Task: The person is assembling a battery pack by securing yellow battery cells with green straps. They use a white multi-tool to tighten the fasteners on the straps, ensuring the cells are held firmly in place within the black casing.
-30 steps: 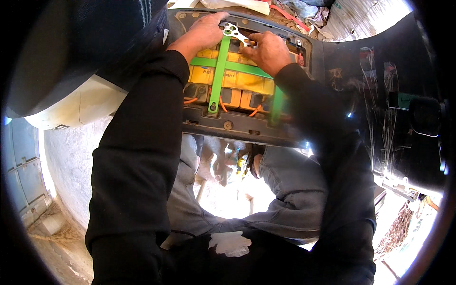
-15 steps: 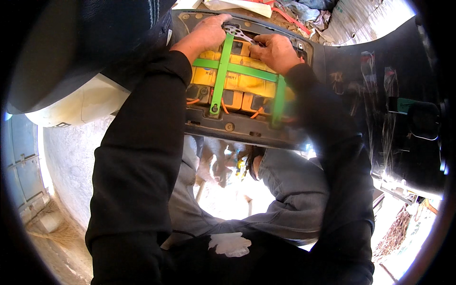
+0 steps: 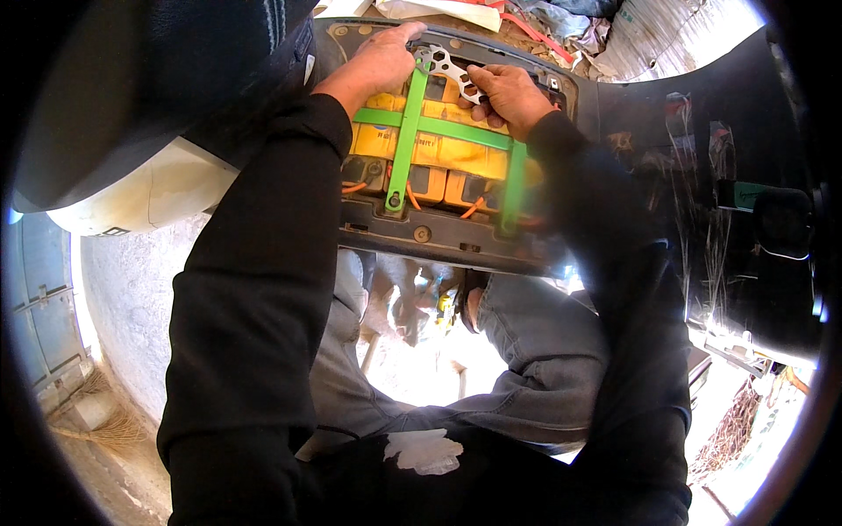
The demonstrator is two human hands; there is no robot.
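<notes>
A flat silver multi-hole wrench (image 3: 450, 68) lies over the top of a green strap bar (image 3: 409, 140). My right hand (image 3: 509, 95) pinches its lower right end between thumb and fingers. My left hand (image 3: 382, 63) rests at the compartment's upper left corner, index finger stretched along the rim and the other fingertips close to the wrench's head. Whether those fingertips press on the wrench is hidden. Under the crossed green bars sit orange-and-black batteries (image 3: 428, 182) with yellow covering (image 3: 465, 156) across them. A bolt (image 3: 395, 201) shows at the bar's lower end.
The black compartment frame (image 3: 422, 235) surrounds the batteries, and orange wires (image 3: 474, 208) run among them. A black seat (image 3: 132, 88) looms at left, a dark panel (image 3: 649, 167) at right. Plastic bags and red strapping (image 3: 539, 37) lie beyond. My knees flank the near edge.
The wrench's held end has swung downward, clockwise about its head, with my right hand following and its fingers shifting lower. My left hand has stayed nearly in place.
</notes>
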